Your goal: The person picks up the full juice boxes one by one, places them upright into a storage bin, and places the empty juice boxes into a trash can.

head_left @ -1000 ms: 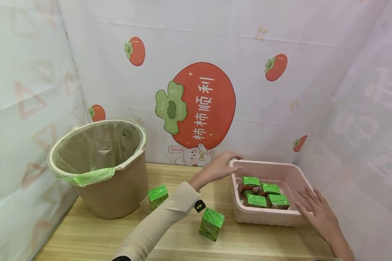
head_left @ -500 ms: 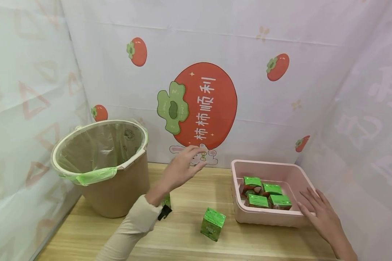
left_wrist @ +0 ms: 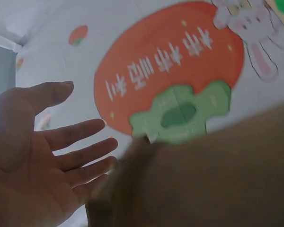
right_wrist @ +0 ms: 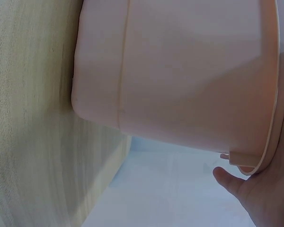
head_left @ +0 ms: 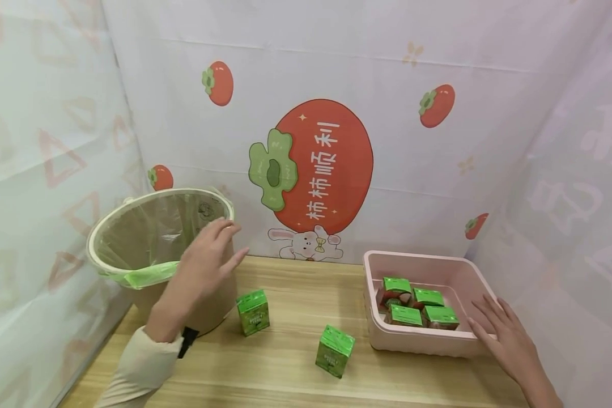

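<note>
In the head view my left hand [head_left: 201, 266] is raised in front of the right side of a brown bin [head_left: 221, 300], holding nothing. Its fingers are extended and spread in the left wrist view, where the palm [left_wrist: 31, 175] shows. My right hand [head_left: 510, 343] rests on the right front rim of a pink plastic tub [head_left: 428, 341], fingers stretched over the inside. Several small green-topped boxes [head_left: 405, 315] stand in the tub's left half. Two green boxes stand on the table: one beside the bin [head_left: 253, 318], another, green box [head_left: 335, 352], nearer the front.
A thin clear liner with a green edge [head_left: 153, 275] hangs over the bin's rim. The wooden table [head_left: 290, 294] is enclosed by printed white cloth [head_left: 387, 187] at the back and sides. A blurred brown shape [left_wrist: 217, 179] covers the left wrist view's lower right.
My left hand has moved left from the tub's left rim, across the table to the bin. The box beside the bin is fully uncovered now. My right hand has stayed on the tub.
</note>
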A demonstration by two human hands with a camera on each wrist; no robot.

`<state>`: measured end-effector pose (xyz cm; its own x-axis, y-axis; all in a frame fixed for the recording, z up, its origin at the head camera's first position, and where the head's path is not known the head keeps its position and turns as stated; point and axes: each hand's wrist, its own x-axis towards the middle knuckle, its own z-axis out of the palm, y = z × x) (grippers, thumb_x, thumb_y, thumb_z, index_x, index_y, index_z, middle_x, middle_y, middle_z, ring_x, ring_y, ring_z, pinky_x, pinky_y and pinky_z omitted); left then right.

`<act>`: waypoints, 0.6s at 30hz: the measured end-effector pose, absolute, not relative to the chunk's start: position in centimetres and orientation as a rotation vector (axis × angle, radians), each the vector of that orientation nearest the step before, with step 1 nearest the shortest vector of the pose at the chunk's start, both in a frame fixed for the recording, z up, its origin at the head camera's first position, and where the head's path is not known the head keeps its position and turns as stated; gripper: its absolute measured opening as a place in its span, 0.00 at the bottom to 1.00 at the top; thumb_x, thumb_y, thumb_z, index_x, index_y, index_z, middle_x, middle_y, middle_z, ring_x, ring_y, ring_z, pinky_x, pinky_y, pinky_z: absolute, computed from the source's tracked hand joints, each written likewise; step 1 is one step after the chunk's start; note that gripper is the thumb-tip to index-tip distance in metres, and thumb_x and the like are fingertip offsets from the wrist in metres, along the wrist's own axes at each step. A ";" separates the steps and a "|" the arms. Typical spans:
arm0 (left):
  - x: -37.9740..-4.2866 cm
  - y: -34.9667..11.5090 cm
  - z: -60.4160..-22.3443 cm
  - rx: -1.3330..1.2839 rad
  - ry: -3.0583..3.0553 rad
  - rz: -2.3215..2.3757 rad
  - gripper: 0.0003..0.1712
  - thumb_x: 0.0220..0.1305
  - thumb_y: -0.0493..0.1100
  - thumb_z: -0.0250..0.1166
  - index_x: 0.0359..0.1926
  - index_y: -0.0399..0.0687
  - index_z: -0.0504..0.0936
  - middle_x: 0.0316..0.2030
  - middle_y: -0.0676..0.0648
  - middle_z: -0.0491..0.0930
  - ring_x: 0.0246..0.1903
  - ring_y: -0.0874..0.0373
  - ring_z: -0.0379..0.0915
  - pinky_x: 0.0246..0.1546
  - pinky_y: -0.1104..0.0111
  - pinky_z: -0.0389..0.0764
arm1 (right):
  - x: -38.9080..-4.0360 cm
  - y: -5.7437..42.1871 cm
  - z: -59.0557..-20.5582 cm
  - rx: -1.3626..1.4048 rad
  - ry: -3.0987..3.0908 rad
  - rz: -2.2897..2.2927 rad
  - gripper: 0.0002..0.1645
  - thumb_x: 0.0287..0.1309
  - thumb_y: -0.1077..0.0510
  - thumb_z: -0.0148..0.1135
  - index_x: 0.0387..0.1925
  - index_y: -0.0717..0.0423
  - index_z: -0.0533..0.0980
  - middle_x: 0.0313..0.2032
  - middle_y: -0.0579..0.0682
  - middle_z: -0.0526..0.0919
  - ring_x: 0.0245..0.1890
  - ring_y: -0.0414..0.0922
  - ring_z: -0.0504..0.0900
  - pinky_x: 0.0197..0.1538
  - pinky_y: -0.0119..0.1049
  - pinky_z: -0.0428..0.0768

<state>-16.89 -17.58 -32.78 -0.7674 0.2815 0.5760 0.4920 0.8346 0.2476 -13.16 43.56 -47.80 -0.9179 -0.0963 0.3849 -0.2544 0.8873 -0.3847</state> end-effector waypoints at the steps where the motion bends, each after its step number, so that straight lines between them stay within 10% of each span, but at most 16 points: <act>1: -16.8 -18.3 -32.7 -0.552 -2.476 -0.508 0.27 0.71 0.43 0.72 0.63 0.31 0.80 0.63 0.31 0.76 0.68 0.34 0.67 0.72 0.43 0.66 | -13.2 43.6 -47.8 0.258 -2.695 0.618 0.30 0.77 0.50 0.57 0.70 0.65 0.72 0.77 0.71 0.61 0.83 0.61 0.42 0.62 0.83 0.57; 18: -14.7 -31.5 -32.3 -0.227 -2.620 -0.474 0.36 0.78 0.59 0.60 0.66 0.29 0.75 0.63 0.26 0.70 0.64 0.23 0.62 0.60 0.30 0.62 | -13.2 43.8 -48.2 0.273 -2.668 0.636 0.30 0.76 0.51 0.58 0.71 0.64 0.72 0.77 0.69 0.61 0.84 0.57 0.41 0.69 0.80 0.52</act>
